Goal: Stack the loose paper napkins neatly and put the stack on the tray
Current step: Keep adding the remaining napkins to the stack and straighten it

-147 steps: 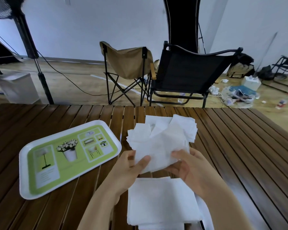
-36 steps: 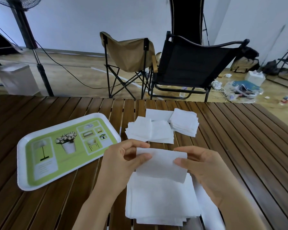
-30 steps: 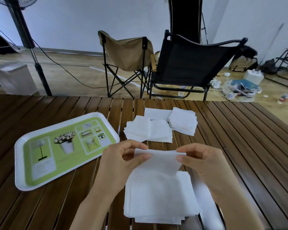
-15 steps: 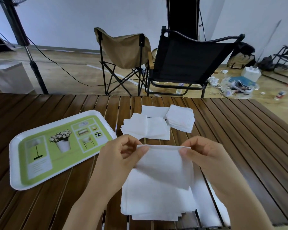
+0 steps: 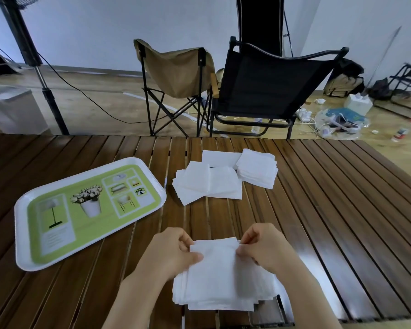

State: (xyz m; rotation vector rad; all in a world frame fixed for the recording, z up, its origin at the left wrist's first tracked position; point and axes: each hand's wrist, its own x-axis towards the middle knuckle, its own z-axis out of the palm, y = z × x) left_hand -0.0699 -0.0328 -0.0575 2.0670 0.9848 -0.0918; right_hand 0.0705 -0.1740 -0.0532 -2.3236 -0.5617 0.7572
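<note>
Fingers of both hands pinching top napkin, slatted wooden table, folding chairs behind

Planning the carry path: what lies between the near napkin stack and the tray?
Only bare table slats between near stack and tray, per head view.

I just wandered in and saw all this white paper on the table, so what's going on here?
A person is stacking paper napkins. The left hand and right hand each pinch a far corner of the top napkin, which lies on the near stack. More loose napkins lie farther back on the wooden table. The green tray to the left holds no napkins.
</note>
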